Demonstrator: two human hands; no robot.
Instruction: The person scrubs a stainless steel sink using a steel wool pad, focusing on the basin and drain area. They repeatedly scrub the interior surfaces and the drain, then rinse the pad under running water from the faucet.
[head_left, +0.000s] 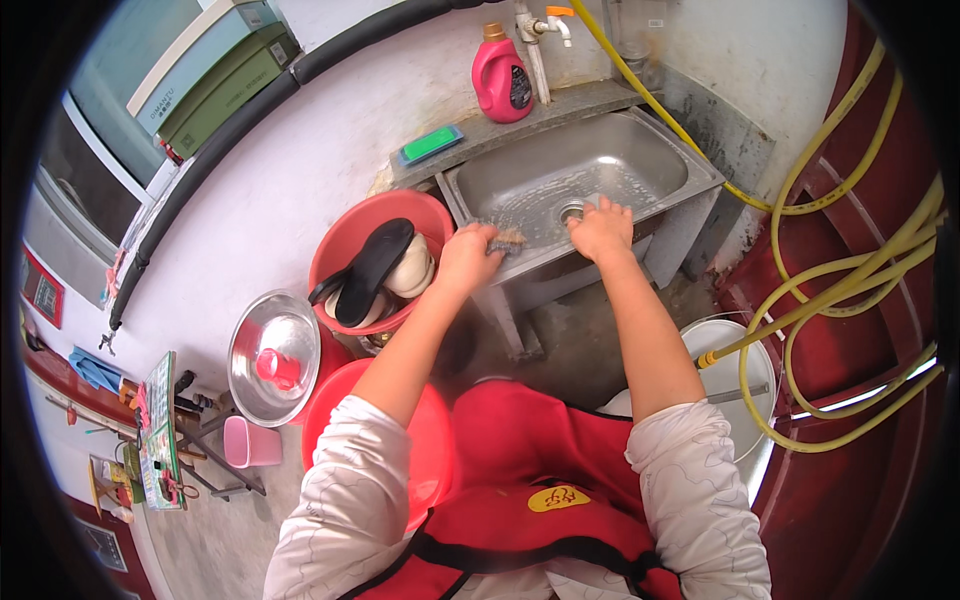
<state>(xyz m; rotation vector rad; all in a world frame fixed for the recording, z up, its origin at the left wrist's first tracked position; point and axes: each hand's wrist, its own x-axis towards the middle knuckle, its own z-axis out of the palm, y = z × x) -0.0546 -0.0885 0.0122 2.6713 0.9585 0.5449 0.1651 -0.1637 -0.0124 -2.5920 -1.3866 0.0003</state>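
Observation:
A stainless steel sink (664, 196) stands before me, its basin wet and streaked with suds. My left hand (471, 259) is closed around a small grey and tan object (508, 241) at the sink's front left rim; its exact kind is unclear. Over the front rim, close to the drain (574, 210), my right hand (602, 229) reaches into the basin. Its fingers are bent, and whether it grips the pale bit beside the fingertips cannot be made out. Left of the sink, a red plastic basin (337, 244) holds black insoles (375, 266) and whitish shoes (412, 270).
A pink detergent bottle (499, 79) and a green-topped brush or sponge (431, 145) rest on the ledge under a tap (551, 26). Yellow hose (795, 277) loops at right above a white bucket (731, 360). A metal basin (247, 360) and a bright red tub (431, 465) sit at left.

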